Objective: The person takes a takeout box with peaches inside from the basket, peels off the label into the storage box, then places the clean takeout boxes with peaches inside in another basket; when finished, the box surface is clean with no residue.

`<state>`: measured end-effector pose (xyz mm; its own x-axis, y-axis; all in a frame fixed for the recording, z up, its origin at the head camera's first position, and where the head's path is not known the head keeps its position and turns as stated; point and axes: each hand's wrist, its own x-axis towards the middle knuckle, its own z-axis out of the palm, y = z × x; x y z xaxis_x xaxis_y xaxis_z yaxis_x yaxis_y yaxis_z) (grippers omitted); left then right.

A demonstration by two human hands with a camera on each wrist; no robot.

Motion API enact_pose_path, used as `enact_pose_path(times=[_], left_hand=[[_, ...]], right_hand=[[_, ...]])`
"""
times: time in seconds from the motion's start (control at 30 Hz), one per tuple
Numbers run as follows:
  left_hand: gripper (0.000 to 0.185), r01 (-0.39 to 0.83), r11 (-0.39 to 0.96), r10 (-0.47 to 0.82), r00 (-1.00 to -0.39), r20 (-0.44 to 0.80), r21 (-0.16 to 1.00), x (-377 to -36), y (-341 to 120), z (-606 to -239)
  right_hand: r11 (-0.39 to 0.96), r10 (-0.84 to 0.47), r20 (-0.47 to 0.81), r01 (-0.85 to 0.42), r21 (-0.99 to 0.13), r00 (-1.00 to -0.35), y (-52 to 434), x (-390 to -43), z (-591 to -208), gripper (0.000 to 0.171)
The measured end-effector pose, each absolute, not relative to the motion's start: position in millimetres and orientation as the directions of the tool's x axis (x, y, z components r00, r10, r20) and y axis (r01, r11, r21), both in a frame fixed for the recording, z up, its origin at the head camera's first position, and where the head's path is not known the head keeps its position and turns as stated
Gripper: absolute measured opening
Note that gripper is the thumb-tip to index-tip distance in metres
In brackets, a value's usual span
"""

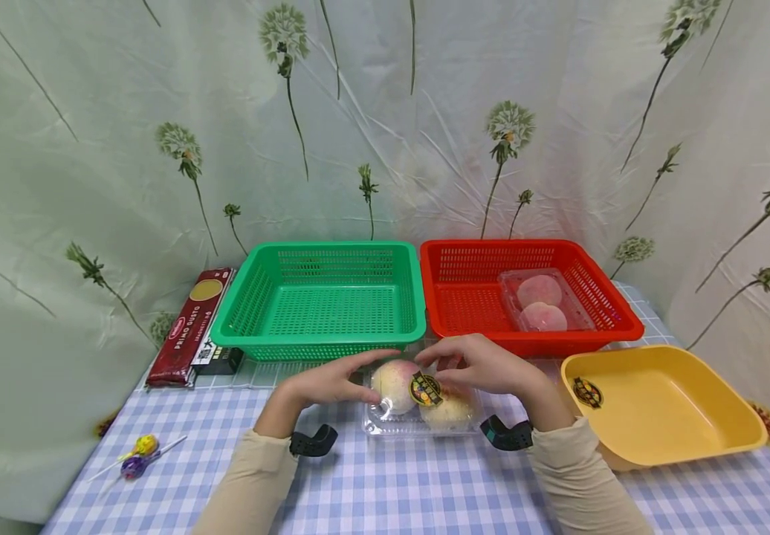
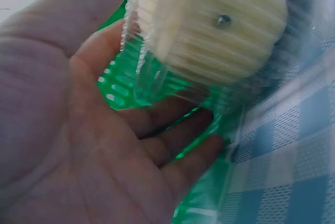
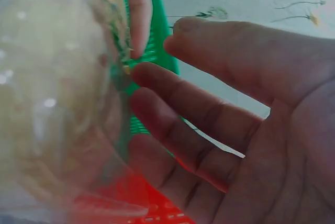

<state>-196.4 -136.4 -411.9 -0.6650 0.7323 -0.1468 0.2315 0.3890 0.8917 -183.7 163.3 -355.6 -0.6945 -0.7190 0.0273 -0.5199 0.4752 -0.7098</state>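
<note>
A clear plastic clamshell box (image 1: 385, 427) with two pale peaches (image 1: 395, 386) lies on the cloth in front of me. A round black-and-gold sticker (image 1: 426, 389) sits on its lid. My left hand (image 1: 331, 380) is at the box's left side, thumb near the front peach and forefinger along the back; its fingers stretch loosely beside the ribbed plastic (image 2: 172, 25) in the left wrist view. Over the right part arches my right hand (image 1: 485, 364), its fingertips close to the sticker. The right wrist view shows its fingers (image 3: 183, 124) relaxed, with tips right at the lid.
Behind the box stand a green basket (image 1: 318, 349) and a red basket (image 1: 465, 297) holding another peach box (image 1: 579, 297). A yellow tray (image 1: 666, 409) with a similar sticker (image 1: 587, 392) is at right. Spaghetti packs (image 1: 191, 319) and lollipops (image 1: 140, 455) lie left.
</note>
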Motion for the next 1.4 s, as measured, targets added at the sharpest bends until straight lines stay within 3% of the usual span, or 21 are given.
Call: enact_pose_path(times=[0.17,0.4,0.87,1.4], left_hand=[[0.076,0.164,0.296,0.754,-0.645,-0.124,0.941,-198.9,-137.0,-418.9],[0.076,0.137,0.276,0.755,-0.644,-0.125,0.951,-200.0,-137.0,-422.2],[0.076,0.147,0.266,0.755,-0.646,-0.112,0.953,-200.0,-136.5,-422.3],[0.076,0.17,0.263,0.764,-0.638,-0.098,0.95,-200.5,-136.2,-423.4]], right_hand=[[0.5,-0.723,0.011,-0.534,-0.682,-0.69,158.1,-183.8,-359.4,0.034],[0.513,-0.742,0.024,-0.59,-0.624,-0.67,152.6,-184.4,-363.3,0.029],[0.501,-0.702,0.031,-0.525,-0.688,-0.711,151.2,-184.9,-366.1,0.016],[0.432,-0.737,0.032,-0.507,-0.745,-0.675,152.5,-186.8,-367.9,0.017]])
